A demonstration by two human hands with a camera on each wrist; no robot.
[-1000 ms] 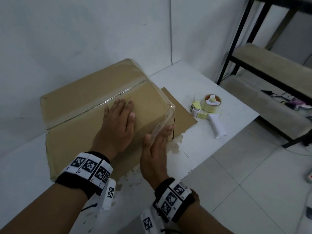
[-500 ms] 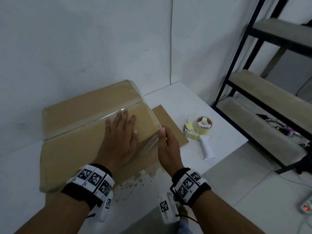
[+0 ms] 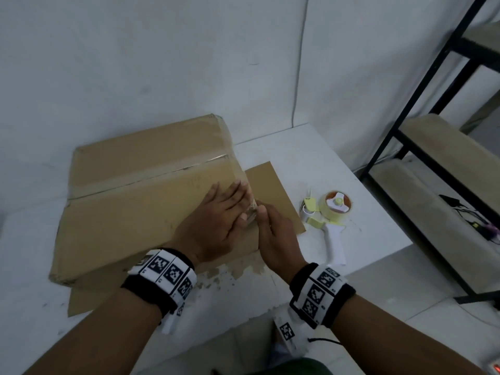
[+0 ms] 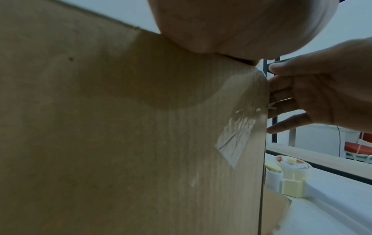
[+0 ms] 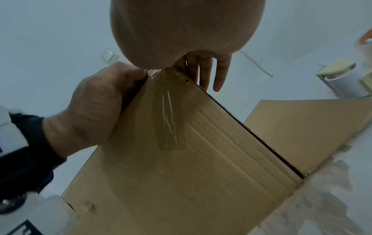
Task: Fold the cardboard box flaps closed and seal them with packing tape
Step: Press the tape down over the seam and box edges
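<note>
The cardboard box point(image 3: 130, 212) lies on the white table with its flaps closed. Clear tape point(image 3: 235, 169) runs along the middle seam and over the right edge. My left hand point(image 3: 224, 209) lies flat on the top, fingers straight, at the right edge near the front corner. My right hand point(image 3: 273, 234) presses its straight fingers point(image 5: 211, 71) against the box's right side, just below that edge. In the wrist views a wrinkled strip of tape point(image 4: 237, 124) folds over the corner and down the front face point(image 5: 169, 119). The tape dispenser point(image 3: 332, 212) lies on the table to the right, untouched.
A flat cardboard sheet point(image 3: 273, 190) sticks out from under the box on the right. The table's front edge point(image 3: 378, 261) is close behind the dispenser. A black metal shelf rack point(image 3: 405, 131) stands at the right, and the wall is right behind the box.
My left hand has slid right across the top to the right edge. My right hand has left the front corner and now presses on the right side, close to the left hand.
</note>
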